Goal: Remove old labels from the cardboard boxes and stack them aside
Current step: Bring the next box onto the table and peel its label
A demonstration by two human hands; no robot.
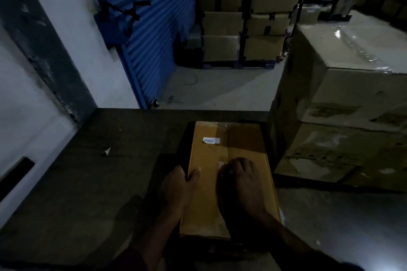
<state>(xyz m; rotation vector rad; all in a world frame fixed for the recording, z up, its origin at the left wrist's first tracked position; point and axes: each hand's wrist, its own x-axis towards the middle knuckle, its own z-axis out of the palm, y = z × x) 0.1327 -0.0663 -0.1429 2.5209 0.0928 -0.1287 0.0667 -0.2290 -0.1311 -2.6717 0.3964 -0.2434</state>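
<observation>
Dark tabletop (92, 182), bare at 9 o'clock but for a paper scrap (107, 151). Left hand (176, 187) grips the cardboard box's (207, 204) left edge, thumb on top. Right hand (240, 180) curled, picking at a label (222, 164); second label (211, 140) at 12. Wrapped cartons (343, 94) crowd 3 o'clock.

The cardboard box (222, 182) on the near desk (88, 182) was matt tan card, with a strip of glossy clear tape down its top and a torn white paper label (211, 140). The desk looked dark, dull and rough. At the right, big cartons (343, 86) shone under glossy plastic wrap, and the far-left shutter (152, 17) was ribbed blue metal.
</observation>
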